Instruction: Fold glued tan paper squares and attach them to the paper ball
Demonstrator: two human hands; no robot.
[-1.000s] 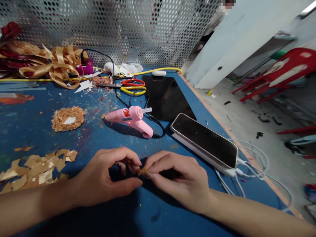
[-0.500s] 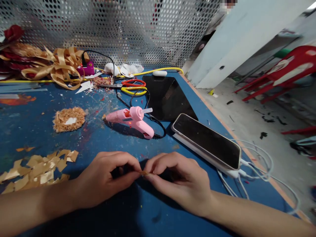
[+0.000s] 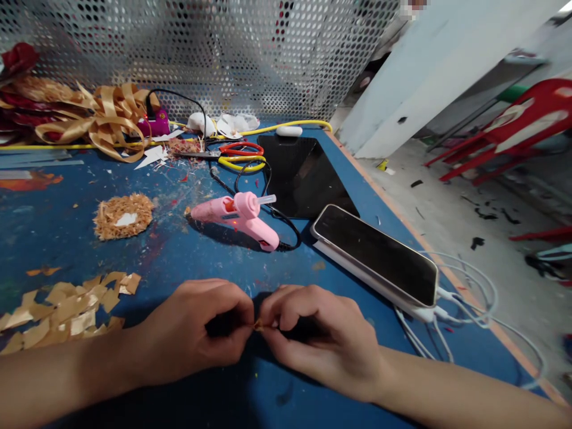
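My left hand [image 3: 196, 333] and my right hand [image 3: 322, 339] meet fingertip to fingertip low over the blue table [image 3: 179, 250]. Both are closed in a pinch on a small gold-orange scrap [image 3: 258, 325] held between them; most of it is hidden by the fingers. A pink glue gun [image 3: 236, 215] lies on its side just beyond the hands, its black cord looping behind it. A pile of cut gold pieces [image 3: 62, 310] lies to the left of my left forearm.
A phone [image 3: 375, 253] on a white power bank with white cables [image 3: 465, 304] sits right of the hands. A dark tablet [image 3: 301, 176], red-handled scissors [image 3: 232, 150], gold ribbon loops [image 3: 107, 116] and a round fringed disc [image 3: 123, 215] lie farther back. A perforated metal screen [image 3: 201, 53] closes the rear.
Both hands have slid slightly toward me and their fingers have closed tighter round the scrap, so less of it shows.
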